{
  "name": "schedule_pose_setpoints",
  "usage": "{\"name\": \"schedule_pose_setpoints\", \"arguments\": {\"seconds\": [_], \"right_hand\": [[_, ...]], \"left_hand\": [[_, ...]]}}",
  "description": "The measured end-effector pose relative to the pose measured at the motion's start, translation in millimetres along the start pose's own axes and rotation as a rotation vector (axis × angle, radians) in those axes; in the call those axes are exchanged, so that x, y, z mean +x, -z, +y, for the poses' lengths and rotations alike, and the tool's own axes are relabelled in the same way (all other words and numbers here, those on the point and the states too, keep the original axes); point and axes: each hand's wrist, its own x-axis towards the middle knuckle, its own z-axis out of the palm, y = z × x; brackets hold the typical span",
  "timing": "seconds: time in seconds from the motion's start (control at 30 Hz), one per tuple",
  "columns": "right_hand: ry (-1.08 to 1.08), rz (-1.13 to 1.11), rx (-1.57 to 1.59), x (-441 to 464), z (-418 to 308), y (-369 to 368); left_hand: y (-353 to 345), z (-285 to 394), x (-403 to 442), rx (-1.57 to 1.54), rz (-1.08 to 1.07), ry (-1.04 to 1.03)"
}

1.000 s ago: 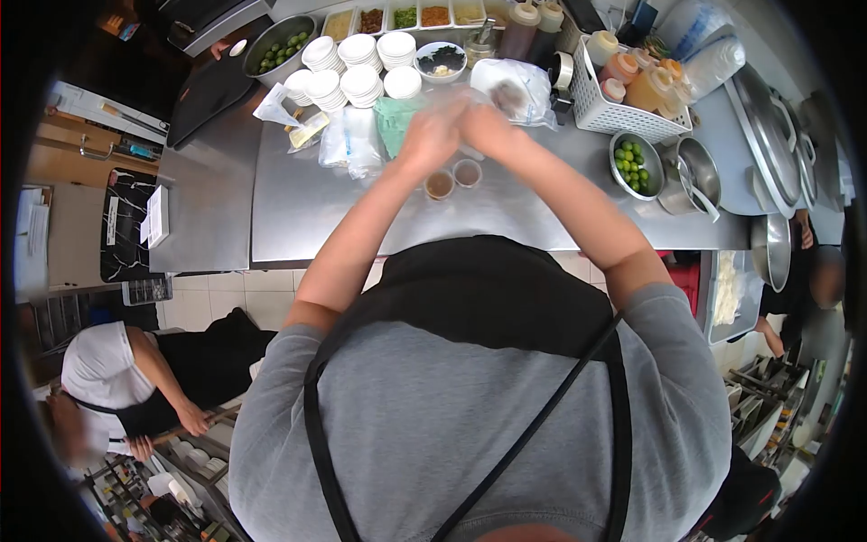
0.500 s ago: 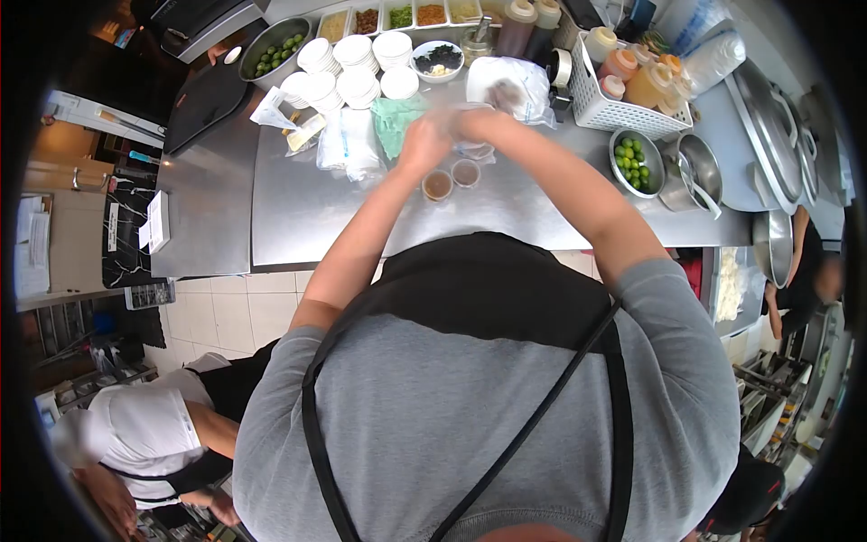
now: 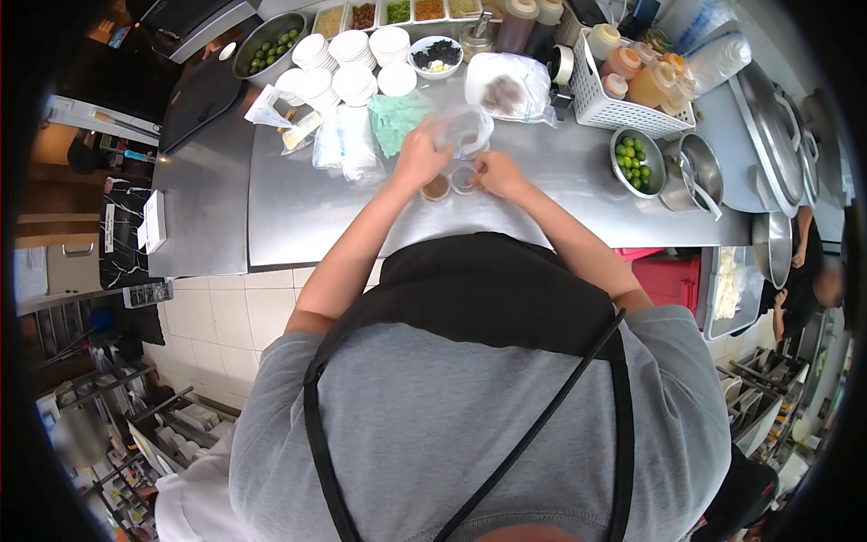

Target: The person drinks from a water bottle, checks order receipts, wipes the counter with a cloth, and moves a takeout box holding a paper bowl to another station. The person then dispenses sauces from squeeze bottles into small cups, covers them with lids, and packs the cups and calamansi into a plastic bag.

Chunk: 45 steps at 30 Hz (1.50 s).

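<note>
My left hand is closed on the edge of a clear plastic bag, which hangs partly open above the steel counter. Just to its right, my right hand pinches the rim of a small clear plastic cup; what is in that cup is hard to make out. A second small cup with brown sauce stands beside it, below my left wrist. Near my left hand lie a crumpled green cloth and a pack in clear plastic. Behind the hands rests a white plastic bag with something brownish inside.
Stacked white lidded tubs, a bowl of dark food and ingredient trays line the back. A white basket of sauce bottles and a bowl of limes stand right. Another person's white sleeve shows lower left.
My hands have come apart and nearer me. The right hand has dropped to the right-hand cup; the left hand now holds the clear bag. The co-worker at lower left has moved mostly out of view.
</note>
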Motion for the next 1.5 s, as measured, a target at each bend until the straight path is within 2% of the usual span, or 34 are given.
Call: {"name": "schedule_pose_setpoints", "arguments": {"seconds": [0.03, 0.1, 0.2, 0.27, 0.3, 0.37, 0.5, 0.6, 0.67, 0.83, 0.93, 1.0, 1.1, 1.2, 1.27, 1.43, 1.5], "right_hand": [[-0.014, -0.007, 0.08, 0, 0, 3], [-0.149, -0.173, 0.163, 2, 6, 21], [-0.029, -0.167, 0.122, 23, 18, 47], [-0.038, 0.03, 0.005, 32, -20, 80], [-0.041, 0.033, 0.005, 41, -24, 75], [0.049, -0.017, -0.342, 63, -34, 57], [0.107, -0.052, -0.361, 80, -37, 15], [0.096, -0.071, -0.187, 86, -38, 6], [0.04, -0.149, -0.38, 93, -31, -6], [-0.038, -0.224, -0.501, 92, -38, -10], [-0.006, -0.279, -0.58, 91, -39, -3], [0.021, -0.312, -0.618, 91, -37, 5], [0.084, -0.209, -0.618, 87, -39, 15], [-0.014, -0.22, -0.565, 84, -41, 21], [0.102, -0.27, -0.58, 94, -22, 12], [0.147, -0.227, -0.616, 88, -21, 13], [0.196, -0.197, -0.638, 79, -35, 26]], "left_hand": [[1, 1, -3, 0.001, -0.002, 0.003], [5, 4, -6, -0.058, -0.01, 0.085], [6, 4, -7, -0.031, -0.009, 0.09], [2, -1, -7, -0.019, -0.008, 0.089], [0, -2, -7, -0.004, -0.008, 0.09], [1, 3, -4, -0.018, -0.034, 0.108], [1, 10, 2, 0.027, 0.001, 0.068], [9, 12, 3, -0.03, -0.078, 0.149], [7, 6, -1, 0.013, -0.051, 0.117], [4, 4, -8, 0.0, -0.007, 0.109], [0, 4, -9, 0.029, 0.023, -0.003], [-5, 6, -4, 0.042, 0.119, -0.175], [-9, 5, 4, -0.001, 0.096, -0.137], [-12, -1, 10, 0.012, 0.032, -0.062], [-12, -2, 12, 0.017, 0.014, -0.06], [-8, 8, 12, 0.019, 0.008, -0.111], [-3, 14, 10, -0.012, -0.011, -0.001]]}}
